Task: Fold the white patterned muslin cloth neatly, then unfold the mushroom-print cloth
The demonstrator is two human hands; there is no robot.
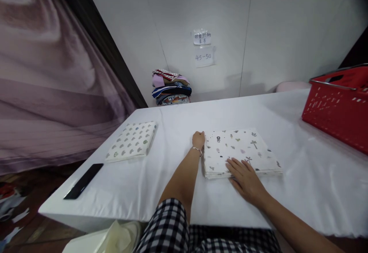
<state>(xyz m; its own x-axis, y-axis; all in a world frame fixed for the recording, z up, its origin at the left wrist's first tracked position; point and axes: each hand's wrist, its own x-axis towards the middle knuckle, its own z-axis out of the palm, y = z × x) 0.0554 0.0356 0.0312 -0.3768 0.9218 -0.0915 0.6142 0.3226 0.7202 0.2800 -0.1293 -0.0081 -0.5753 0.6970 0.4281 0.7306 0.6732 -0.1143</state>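
Note:
A folded white cloth (235, 147) printed with small palm trees and plants lies in layers on the table in front of me. At its far left edge, my left hand (198, 140) is closed, with the fingers curled at the cloth's side; the fingertips are partly hidden. My right hand (245, 180) rests open on the near edge of the same cloth, its fingers stretched out flat. Off to the left lies a second folded cloth (132, 141), white with grey mushroom-like prints, apart from both hands.
A white sheet covers the table (178, 122). A black phone-like slab (83, 181) lies near its left edge. On the right stands a red basket (339, 111) with a metal handle. Behind the table is a pile of folded fabrics (172, 88). A white bin (123, 237) stands below the front edge.

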